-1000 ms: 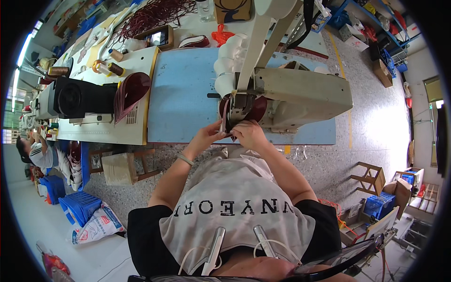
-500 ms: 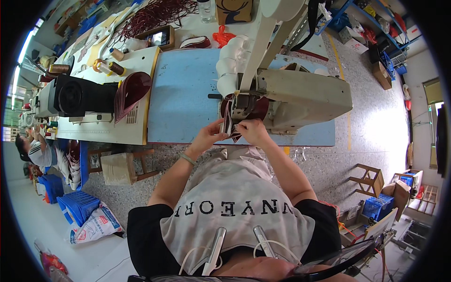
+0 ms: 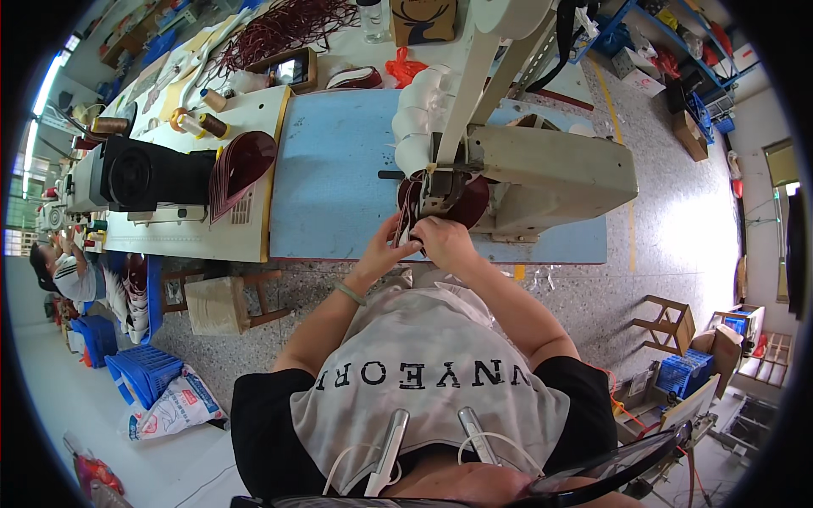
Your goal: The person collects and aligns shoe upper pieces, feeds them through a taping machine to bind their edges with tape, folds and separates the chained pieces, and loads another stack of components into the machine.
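A dark red, leather-like piece with white edges (image 3: 408, 203) stands at the working end of a beige sewing machine (image 3: 559, 166). My left hand (image 3: 385, 256) has its fingers closed on the piece's near left edge. From the right, my right hand (image 3: 445, 243) grips its near end, fingers bent and close to the left fingertips. The hands partly cover the near end. More dark red material (image 3: 471, 201) curves out on the right side of the machine head. The machine head hides the point where it meets the piece.
A blue work surface (image 3: 330, 169) lies under the machine. White cup-like shapes (image 3: 415, 127) stand behind the head. At left, a black machine motor (image 3: 140, 173) sits beside stacked dark red pieces (image 3: 246, 165). A stool (image 3: 220, 305) stands near the table; another person (image 3: 72, 271) sits far left.
My right hand has moved slightly left and over the piece, nearer my left fingers. The piece's near end, which hung visibly between the hands, is now more covered.
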Available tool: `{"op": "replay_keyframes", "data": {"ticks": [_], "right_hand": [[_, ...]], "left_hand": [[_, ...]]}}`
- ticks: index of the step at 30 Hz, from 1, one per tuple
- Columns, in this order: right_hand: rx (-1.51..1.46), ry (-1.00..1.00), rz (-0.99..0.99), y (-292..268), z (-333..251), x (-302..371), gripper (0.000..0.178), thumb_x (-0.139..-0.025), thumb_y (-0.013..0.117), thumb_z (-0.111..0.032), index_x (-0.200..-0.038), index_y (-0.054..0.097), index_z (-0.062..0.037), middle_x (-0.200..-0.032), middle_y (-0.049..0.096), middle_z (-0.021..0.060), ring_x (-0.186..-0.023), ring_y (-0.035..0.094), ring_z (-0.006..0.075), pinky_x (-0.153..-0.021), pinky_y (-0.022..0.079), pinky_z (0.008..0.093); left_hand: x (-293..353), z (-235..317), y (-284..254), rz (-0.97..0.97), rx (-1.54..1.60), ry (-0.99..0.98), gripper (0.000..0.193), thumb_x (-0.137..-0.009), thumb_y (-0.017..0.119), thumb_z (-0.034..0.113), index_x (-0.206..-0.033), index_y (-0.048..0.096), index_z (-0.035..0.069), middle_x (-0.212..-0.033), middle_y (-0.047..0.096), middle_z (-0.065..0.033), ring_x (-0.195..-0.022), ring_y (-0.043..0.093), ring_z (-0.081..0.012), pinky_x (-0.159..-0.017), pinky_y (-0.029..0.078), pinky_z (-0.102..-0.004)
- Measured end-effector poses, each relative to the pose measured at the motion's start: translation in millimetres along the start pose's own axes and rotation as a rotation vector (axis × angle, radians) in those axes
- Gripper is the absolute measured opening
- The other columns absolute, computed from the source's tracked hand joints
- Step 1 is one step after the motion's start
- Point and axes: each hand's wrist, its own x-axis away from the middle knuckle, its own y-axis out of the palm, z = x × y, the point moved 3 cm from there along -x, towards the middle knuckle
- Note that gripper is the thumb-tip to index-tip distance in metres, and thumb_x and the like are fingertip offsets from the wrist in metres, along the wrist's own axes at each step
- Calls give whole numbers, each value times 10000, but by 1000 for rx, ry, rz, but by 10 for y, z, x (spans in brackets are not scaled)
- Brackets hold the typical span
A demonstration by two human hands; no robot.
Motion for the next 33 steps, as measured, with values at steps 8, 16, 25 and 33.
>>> {"op": "replay_keyframes", "data": {"ticks": [8, 16, 25, 33], "right_hand": [[63, -104, 407, -598, -407, -62, 80, -779, 639, -53, -819, 583, -95, -719, 617, 54, -672, 613, 262, -639, 462, 380], [67, -332, 99, -957, -505, 58, 141, -746, 666, -69, -867, 606, -109, -750, 614, 11, -768, 616, 213, -800, 396, 406], [101, -48, 160, -784, 197, 128, 171, -752, 700, -95, -917, 655, -103, -831, 627, 62, -801, 597, 230, -782, 407, 404], [-494, 77, 124, -1059, 120, -53, 94, -791, 708, -54, -870, 661, -34, -806, 595, 72, -715, 597, 198, -621, 486, 305]], "left_hand": [[-20, -11, -91, 120, 147, -116, 692, -816, 684, 114, -1401, 342, -21, -1263, 542, -114, -1143, 513, -171, -969, 425, -343], [147, 1241, 32, -104, -958, 841, 406, -811, 641, 135, -1214, 583, 133, -1042, 599, -95, -897, 594, -223, -797, 466, -337], [-573, 1274, -269, -410, -1304, 583, 261, -870, 616, 391, -937, 674, 145, -643, 639, -74, -593, 637, -238, -621, 493, -388], [-200, 1713, 44, -354, -618, 92, 130, -910, 595, 121, -942, 675, 24, -684, 660, -76, -659, 679, -141, -610, 529, -278]]}}
